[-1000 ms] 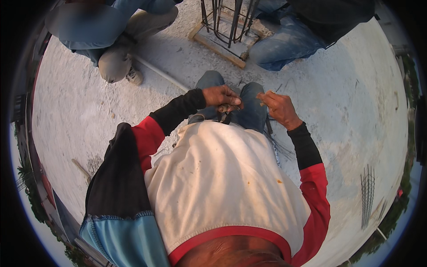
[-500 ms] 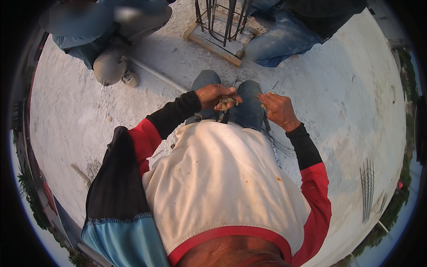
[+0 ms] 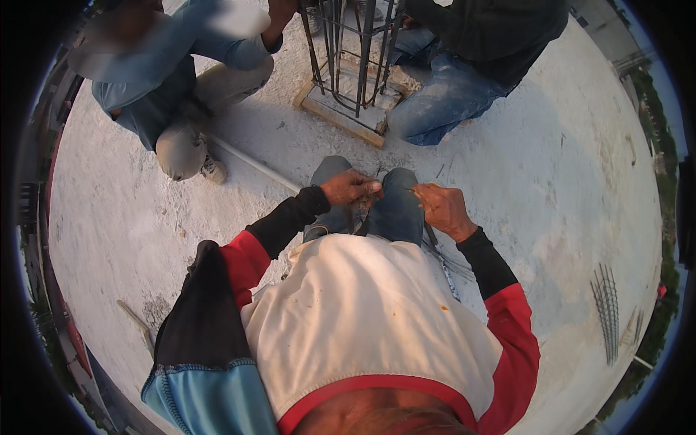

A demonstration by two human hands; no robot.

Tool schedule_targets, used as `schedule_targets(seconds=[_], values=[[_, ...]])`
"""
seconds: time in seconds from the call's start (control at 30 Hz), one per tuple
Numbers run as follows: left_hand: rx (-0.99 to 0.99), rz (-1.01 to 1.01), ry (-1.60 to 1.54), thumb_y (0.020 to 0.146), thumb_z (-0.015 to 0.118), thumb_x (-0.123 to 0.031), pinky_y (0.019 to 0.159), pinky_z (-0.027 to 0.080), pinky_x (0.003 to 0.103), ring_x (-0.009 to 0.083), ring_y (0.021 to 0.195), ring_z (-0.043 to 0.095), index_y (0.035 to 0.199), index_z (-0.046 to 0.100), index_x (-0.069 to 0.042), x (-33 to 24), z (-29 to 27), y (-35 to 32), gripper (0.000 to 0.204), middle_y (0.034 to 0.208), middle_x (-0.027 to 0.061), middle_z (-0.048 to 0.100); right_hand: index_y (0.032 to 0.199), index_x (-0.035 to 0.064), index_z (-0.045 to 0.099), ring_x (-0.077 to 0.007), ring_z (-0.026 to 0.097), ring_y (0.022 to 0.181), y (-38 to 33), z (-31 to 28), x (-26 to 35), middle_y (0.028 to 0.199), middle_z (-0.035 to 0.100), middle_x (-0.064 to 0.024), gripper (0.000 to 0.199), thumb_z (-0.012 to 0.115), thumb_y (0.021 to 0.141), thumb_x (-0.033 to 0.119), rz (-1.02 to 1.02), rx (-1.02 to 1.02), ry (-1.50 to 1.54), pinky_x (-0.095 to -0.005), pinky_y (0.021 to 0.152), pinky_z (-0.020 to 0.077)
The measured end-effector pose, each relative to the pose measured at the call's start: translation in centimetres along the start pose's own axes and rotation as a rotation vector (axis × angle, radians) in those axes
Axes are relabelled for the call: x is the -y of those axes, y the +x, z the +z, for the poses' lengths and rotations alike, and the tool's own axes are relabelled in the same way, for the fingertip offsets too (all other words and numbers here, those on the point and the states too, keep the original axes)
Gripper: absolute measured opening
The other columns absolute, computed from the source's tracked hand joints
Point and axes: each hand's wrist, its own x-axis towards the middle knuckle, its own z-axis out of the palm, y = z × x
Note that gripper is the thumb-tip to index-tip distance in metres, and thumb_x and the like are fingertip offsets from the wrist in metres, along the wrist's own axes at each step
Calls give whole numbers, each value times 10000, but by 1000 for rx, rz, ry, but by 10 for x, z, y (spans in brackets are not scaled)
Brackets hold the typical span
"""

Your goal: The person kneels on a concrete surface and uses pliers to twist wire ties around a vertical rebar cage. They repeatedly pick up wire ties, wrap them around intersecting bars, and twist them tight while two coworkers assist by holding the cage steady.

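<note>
My left hand [image 3: 351, 188] is closed in front of my left knee, thumb against the fingers. What it holds, if anything, is hidden by the fingers. To its right, beside my right knee [image 3: 399, 192], my right hand [image 3: 445, 210] is pinched shut. Something small and thin may be at its fingertips, too small to name. A gap separates the two hands. Both sit above the lap of my blue jeans, at the hem of my cream shirt [image 3: 370, 304].
Ahead, a cage of steel rebar [image 3: 362, 65] rises from a wooden frame [image 3: 341, 119] on the concrete floor [image 3: 565, 217]. Two people crouch beside it, left and right. A pale pipe [image 3: 254, 164] lies to my left; thin wires [image 3: 451, 261] and a rebar mesh [image 3: 606, 312] lie to the right.
The view has tilted up, so the rebar cage and people appear lower. A crumpled tan piece seen in my left hand earlier is now hidden. My hands stay apart, both closed.
</note>
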Motion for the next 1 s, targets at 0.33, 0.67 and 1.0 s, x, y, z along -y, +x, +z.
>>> schedule_targets(seconds=[0.33, 0.67, 1.0], values=[[141, 134, -54, 1005, 669, -326, 586, 508, 345, 167, 663, 642, 1162, 737, -57, 25, 9, 1, 319, 858, 61, 722, 858, 47, 733, -322, 679, 607, 9, -21, 14, 736, 696, -137, 68, 694, 858, 103, -174, 44, 43, -422, 536, 504], [-54, 113, -4, 1019, 642, -353, 618, 554, 385, 201, 711, 689, 1126, 761, -76, 26, 13, 8, 320, 922, 68, 746, 1061, 38, 665, -362, 657, 750, 4, -20, 12, 884, 692, -172, 169, 625, 899, 58, -12, 8, 85, -451, 654, 490], [-76, 68, 32, 979, 723, -243, 658, 584, 334, 154, 780, 727, 1203, 777, -45, 31, 11, -3, 304, 948, 77, 782, 1037, 23, 736, -365, 622, 788, -1, -22, 4, 922, 632, -164, 151, 697, 896, 63, 54, 55, 288, -414, 686, 494]])
